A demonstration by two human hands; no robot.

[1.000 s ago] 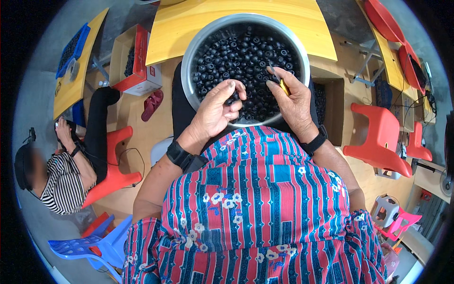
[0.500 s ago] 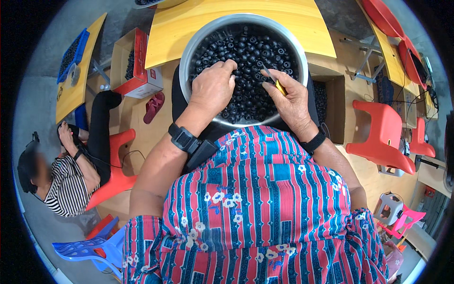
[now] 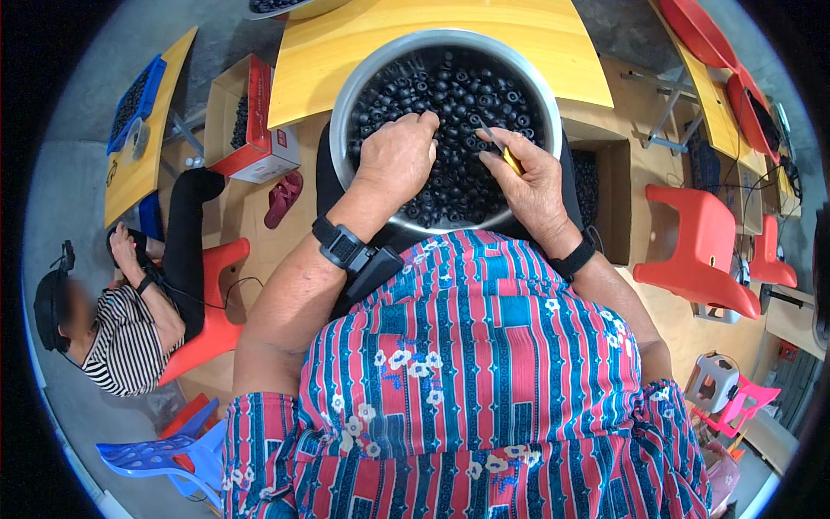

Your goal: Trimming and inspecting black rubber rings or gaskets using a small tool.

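Yellow tabletop (image 3: 432, 19), two hands (image 3: 396, 160) (image 3: 534, 177) at one bowl (image 3: 340, 130), one knife (image 3: 513, 163)

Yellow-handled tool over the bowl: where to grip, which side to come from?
Likely best to take the yellow-handled tool by its handle, coming from the near right, as the right hand does: its thin metal tip points up-left, away from that hand, so this approach should avoid it. The handle's rear end is hidden.

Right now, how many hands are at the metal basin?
2: the left hand, low over the black pieces, and the right hand, holding a yellow-handled tool at the right side of the basin. None seem hidden.
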